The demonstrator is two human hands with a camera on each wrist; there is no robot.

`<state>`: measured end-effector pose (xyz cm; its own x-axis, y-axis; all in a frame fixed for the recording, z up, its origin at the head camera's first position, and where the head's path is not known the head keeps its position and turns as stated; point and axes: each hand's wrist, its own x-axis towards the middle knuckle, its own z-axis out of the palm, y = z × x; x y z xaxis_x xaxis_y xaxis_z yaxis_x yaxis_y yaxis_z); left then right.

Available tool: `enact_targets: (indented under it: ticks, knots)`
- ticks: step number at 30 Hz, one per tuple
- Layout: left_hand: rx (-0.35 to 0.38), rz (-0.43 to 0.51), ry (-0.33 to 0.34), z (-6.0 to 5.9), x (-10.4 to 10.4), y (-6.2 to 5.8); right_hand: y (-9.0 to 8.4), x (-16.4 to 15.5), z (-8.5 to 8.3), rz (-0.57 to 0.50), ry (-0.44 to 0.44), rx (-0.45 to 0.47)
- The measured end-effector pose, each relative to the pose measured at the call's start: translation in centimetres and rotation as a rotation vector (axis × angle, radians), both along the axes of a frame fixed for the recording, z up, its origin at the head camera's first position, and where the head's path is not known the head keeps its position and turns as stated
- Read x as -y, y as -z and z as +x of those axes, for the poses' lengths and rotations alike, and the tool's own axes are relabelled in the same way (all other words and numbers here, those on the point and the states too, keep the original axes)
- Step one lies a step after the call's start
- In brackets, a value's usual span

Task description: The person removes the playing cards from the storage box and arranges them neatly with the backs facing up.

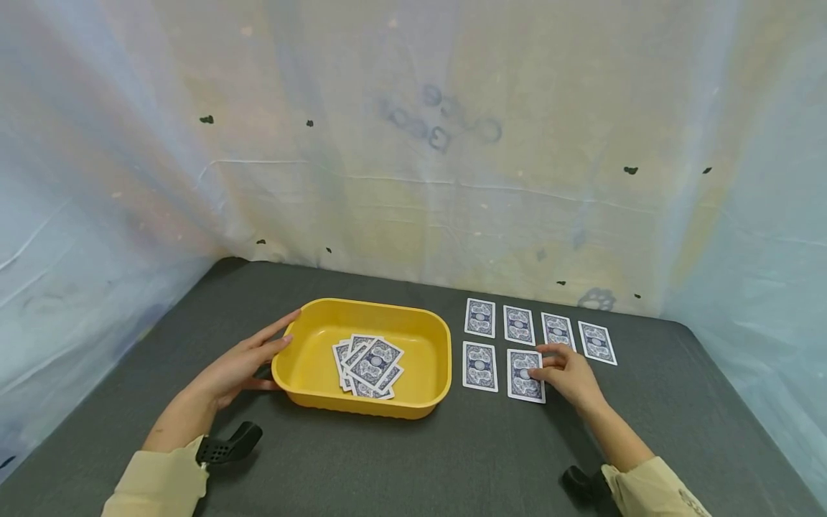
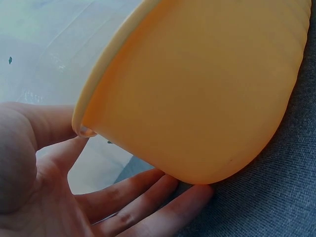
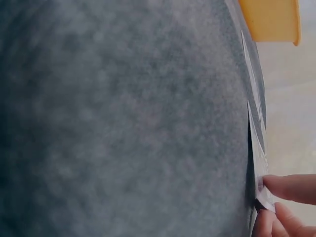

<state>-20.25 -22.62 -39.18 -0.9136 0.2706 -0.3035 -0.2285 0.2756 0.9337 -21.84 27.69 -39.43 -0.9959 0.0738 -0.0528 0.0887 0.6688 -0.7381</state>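
Note:
My left hand [image 1: 240, 362] holds the left end of a yellow plastic tub [image 1: 362, 411]. In the left wrist view, one part of the hand [image 2: 47, 182] reaches over the rim while long fingers lie against the outer wall near its base. Several face-down playing cards [image 1: 377, 362] lie in a loose, overlapping pile inside. To the right, my right hand [image 1: 568, 377] pinches the right edge of a blue-backed playing card [image 1: 522, 380] in the near row. The right wrist view shows this card's edge [image 3: 260, 160] between thumb and fingers, tilted up from the cloth.
Another face-down card [image 1: 479, 366] lies left of the pinched one. Behind them runs a row of several more cards [image 1: 480, 318], the rightmost [image 1: 597, 342] slightly turned. Dark cloth covers the table [image 1: 362, 474]; a pale sheet [image 1: 413, 179] hangs behind it.

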Motion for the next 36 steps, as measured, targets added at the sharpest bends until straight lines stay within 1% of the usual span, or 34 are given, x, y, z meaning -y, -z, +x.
enact_targets:
  ticks: [4, 10, 16, 24, 31, 36]
  knots:
    - [0.003, 0.004, -0.004, 0.0, 0.0, 0.0, -0.1, 0.2, -0.1, 0.067, -0.001, 0.000]
    - [0.000, -0.013, -0.016, 0.0, -0.2, 0.0, -0.1, 0.2, -0.2, 0.121, -0.020, 0.017]
    - [0.000, -0.018, -0.020, 0.0, -0.3, -0.1, 0.0, 0.1, -0.8, 0.129, -0.029, 0.010]
    - [-0.004, -0.012, -0.013, 0.0, -0.2, -0.1, -0.3, 0.2, -1.4, 0.143, -0.022, 0.019]
    - [-0.008, 0.000, -0.006, 0.0, 0.0, 0.0, -0.3, 0.1, -1.7, 0.157, -0.008, 0.022]
    - [-0.011, -0.011, -0.010, 0.0, -0.1, 0.1, -0.3, 0.1, -1.7, 0.160, 0.009, 0.035]
